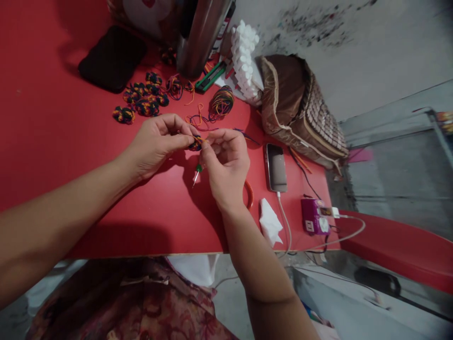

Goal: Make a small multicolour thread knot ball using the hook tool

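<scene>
My left hand (157, 141) pinches a small multicoloured crocheted piece (195, 143) between thumb and fingers, just above the red table (53, 123). My right hand (226, 163) is closed around a crochet hook (197, 172) with a green grip; its metal end points down toward the table. The right fingertips meet the piece, and orange yarn runs from it toward a small yarn coil (221, 102) farther back. Both hands touch at the piece.
Several finished crocheted pieces (141, 99) lie at the back left beside a black pouch (112, 59). A brown bag (300, 106), a phone (276, 167) on a cable, a purple power adapter (313, 216), a white tissue (269, 222) and a metal cylinder (201, 35) stand right and behind.
</scene>
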`<action>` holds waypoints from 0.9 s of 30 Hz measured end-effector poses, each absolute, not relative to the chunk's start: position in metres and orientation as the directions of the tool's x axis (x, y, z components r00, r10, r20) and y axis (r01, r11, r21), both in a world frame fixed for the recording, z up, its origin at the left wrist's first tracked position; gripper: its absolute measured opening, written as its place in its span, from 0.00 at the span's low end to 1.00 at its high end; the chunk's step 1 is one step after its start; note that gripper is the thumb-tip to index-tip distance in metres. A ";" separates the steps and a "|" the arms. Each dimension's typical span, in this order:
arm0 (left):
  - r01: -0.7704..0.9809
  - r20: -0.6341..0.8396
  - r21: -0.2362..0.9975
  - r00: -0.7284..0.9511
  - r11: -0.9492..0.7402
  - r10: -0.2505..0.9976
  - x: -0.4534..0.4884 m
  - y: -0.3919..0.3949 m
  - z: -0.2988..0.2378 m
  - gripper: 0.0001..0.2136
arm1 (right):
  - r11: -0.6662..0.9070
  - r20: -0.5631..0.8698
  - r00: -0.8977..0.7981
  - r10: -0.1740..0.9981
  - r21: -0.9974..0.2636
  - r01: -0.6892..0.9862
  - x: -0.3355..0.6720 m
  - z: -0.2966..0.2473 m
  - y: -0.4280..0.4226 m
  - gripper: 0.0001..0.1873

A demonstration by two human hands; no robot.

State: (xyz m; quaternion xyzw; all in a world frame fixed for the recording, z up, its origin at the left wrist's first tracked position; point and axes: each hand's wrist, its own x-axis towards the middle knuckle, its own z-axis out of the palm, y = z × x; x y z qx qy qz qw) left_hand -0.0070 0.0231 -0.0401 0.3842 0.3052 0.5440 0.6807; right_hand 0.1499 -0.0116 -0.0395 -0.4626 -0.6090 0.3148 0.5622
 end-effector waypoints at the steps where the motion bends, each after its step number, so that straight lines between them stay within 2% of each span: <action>1: -0.505 -0.003 0.855 0.220 0.116 0.976 -0.007 0.023 -0.041 0.08 | 0.374 0.393 0.045 0.919 -0.901 0.221 0.150 -0.039 -0.012 0.07; 8: -0.460 0.011 0.885 0.186 0.077 0.982 -0.008 0.025 -0.042 0.08 | 0.400 0.425 -0.019 0.905 -0.836 0.376 0.154 -0.037 -0.014 0.14; 14: -0.384 0.000 0.921 0.174 0.067 0.985 -0.009 0.023 -0.038 0.08 | 0.376 0.417 0.002 0.909 -0.820 0.431 0.153 -0.038 -0.014 0.09; 21: -0.282 0.013 0.959 0.180 0.039 0.984 -0.009 0.020 -0.033 0.07 | 0.328 0.383 0.060 0.922 -0.852 0.407 0.151 -0.043 -0.012 0.00; 27: -0.262 0.024 0.965 0.172 0.022 0.985 -0.008 0.018 -0.029 0.07 | 0.234 0.289 0.093 0.953 -0.895 0.379 0.151 -0.041 -0.010 0.02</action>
